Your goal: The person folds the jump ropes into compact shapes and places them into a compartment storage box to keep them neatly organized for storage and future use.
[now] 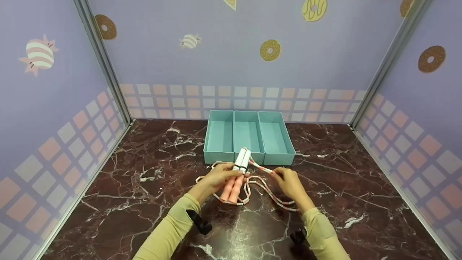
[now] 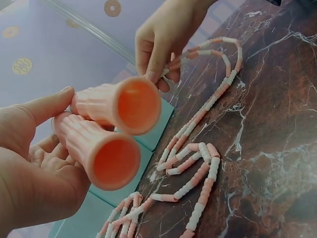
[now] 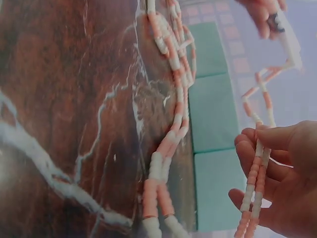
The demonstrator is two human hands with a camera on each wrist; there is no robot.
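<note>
My left hand (image 1: pixel 219 176) grips both handles of a beaded jump rope side by side. These handles (image 1: pixel 234 187) have ribbed pink grips and white upper tubes with dark bands; in the left wrist view their hollow ends (image 2: pixel 138 105) face the camera. To the right, my right hand (image 1: pixel 288 180) pinches two strands of the pink-and-white beaded rope (image 3: pixel 257 183) between thumb and fingers. From there the rope runs up to the handle tips. More beaded loops (image 1: pixel 267 189) lie on the table beneath and between the hands.
Behind the hands stands a teal three-compartment box (image 1: pixel 249 159) on a dark marbled table (image 1: pixel 144 202). Lilac walls (image 1: pixel 231 65) with sweet and tile prints enclose the table at the back and both sides. Each wrist carries a black camera mount (image 1: pixel 199 222).
</note>
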